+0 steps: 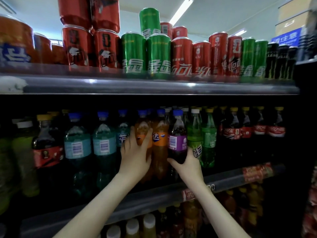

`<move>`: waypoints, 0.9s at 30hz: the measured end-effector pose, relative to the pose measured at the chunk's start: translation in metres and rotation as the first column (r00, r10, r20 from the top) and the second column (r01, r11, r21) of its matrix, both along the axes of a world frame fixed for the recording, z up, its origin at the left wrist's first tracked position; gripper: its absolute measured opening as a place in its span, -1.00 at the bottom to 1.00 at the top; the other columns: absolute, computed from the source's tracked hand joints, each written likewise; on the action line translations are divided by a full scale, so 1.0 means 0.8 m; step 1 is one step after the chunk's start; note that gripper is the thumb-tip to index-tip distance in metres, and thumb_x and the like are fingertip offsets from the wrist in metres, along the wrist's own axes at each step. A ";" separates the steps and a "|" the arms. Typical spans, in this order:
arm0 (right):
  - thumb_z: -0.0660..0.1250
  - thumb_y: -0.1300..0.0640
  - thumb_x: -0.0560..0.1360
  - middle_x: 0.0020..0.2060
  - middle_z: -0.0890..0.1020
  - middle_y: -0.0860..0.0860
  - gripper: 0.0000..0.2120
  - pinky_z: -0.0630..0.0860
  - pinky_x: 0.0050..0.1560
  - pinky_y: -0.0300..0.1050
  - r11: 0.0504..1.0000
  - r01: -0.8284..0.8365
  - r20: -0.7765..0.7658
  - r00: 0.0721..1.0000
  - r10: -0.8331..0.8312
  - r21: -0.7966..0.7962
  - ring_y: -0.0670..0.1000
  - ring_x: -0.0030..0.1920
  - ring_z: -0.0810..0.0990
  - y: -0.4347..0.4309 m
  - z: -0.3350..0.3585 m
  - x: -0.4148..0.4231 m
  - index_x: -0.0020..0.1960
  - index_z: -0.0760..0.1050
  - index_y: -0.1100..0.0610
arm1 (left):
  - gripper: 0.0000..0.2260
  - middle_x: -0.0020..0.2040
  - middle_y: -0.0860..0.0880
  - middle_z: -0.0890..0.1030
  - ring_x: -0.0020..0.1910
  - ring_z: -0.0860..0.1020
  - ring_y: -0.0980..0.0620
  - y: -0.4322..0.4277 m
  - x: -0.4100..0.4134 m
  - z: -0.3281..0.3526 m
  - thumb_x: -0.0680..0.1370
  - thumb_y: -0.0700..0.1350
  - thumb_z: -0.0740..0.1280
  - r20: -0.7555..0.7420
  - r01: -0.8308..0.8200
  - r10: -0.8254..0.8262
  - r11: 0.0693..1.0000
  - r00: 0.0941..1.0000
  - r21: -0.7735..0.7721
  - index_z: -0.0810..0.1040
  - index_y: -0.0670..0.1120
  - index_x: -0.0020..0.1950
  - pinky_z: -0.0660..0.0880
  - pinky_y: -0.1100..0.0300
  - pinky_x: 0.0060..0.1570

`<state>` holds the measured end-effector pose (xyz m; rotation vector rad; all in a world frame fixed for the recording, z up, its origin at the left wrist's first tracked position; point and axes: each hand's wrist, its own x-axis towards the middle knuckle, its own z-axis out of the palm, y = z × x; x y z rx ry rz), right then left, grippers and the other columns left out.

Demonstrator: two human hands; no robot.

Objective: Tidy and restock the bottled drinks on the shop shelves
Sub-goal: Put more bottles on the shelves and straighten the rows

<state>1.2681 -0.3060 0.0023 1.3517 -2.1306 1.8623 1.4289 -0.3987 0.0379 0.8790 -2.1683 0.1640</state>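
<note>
On the middle shelf (pixel 223 182) stand rows of drink bottles. My left hand (pixel 135 155) grips an orange soda bottle (pixel 142 129) with a blue cap, thumb and fingers wrapped round its body. A second orange bottle (pixel 160 152) stands right beside it. My right hand (pixel 187 164) holds the lower part of a purple-labelled grape soda bottle (pixel 177 134), which sits slightly raised above the shelf edge. Green soda bottles (pixel 200 136) stand just right of it.
Teal-labelled bottles (pixel 91 143) and a dark cola bottle (pixel 46 145) stand to the left, red-labelled cola bottles (pixel 253 131) to the right. The top shelf (pixel 154 86) carries red, green and black cans. More bottles (pixel 140 225) fill the shelf below.
</note>
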 end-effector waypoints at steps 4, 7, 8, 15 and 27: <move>0.54 -0.06 0.34 -0.07 0.55 -0.27 -0.34 0.45 -0.10 -0.30 0.993 0.034 0.028 0.999 -0.031 -0.117 -0.15 -0.01 0.58 0.011 -0.009 0.010 0.36 0.35 -0.05 | -0.24 0.55 -0.12 -0.24 0.52 -0.12 -0.16 0.009 0.016 -0.013 0.57 0.04 0.24 0.037 0.046 -0.046 0.999 0.998 -0.009 -0.31 0.28 0.49 -0.05 -0.08 0.46; 0.56 -0.06 0.31 -0.07 0.53 -0.39 -0.38 0.40 -0.15 -0.52 0.975 0.030 0.016 1.000 -0.027 -0.221 -0.41 -0.04 0.52 0.023 -0.021 0.026 0.26 0.34 -0.23 | -0.26 0.56 -0.13 -0.14 0.52 -0.08 -0.13 0.018 0.030 -0.023 0.56 0.03 0.26 0.017 0.120 -0.120 0.992 0.993 -0.028 -0.23 0.24 0.52 -0.05 -0.04 0.45; 0.57 -0.05 0.30 -0.07 0.53 -0.40 -0.40 0.40 -0.15 -0.55 0.965 0.034 -0.005 0.999 -0.037 -0.261 -0.45 -0.03 0.51 0.027 -0.025 0.033 0.21 0.33 -0.27 | -0.28 0.56 -0.14 -0.09 0.52 -0.05 -0.13 0.023 0.034 -0.025 0.56 0.02 0.27 0.002 0.148 -0.148 0.988 0.989 -0.041 -0.16 0.20 0.54 -0.05 -0.02 0.44; 0.50 -0.17 0.22 -0.08 0.54 -0.52 -0.40 0.33 -0.10 -0.64 0.916 -0.111 -0.192 0.981 0.038 -0.386 -0.53 -0.04 0.48 0.031 -0.009 0.088 0.18 0.42 -0.04 | -0.36 0.43 -0.22 0.32 0.37 0.34 -0.26 0.049 0.063 -0.035 0.43 -0.16 0.41 -0.098 0.222 -0.236 0.966 0.967 -0.136 0.27 -0.08 0.48 0.24 -0.06 0.31; 0.61 0.14 0.27 -0.05 0.58 -0.30 -0.46 0.34 -0.05 -0.61 0.927 -0.137 -0.156 0.984 0.087 -0.350 -0.50 -0.01 0.49 0.005 -0.024 0.143 0.15 0.44 0.08 | -0.40 0.41 -0.15 0.39 0.38 0.36 -0.14 0.039 0.135 -0.064 0.47 -0.16 0.44 -0.086 0.286 -0.299 0.949 0.950 -0.133 0.32 -0.16 0.46 0.31 -0.04 0.34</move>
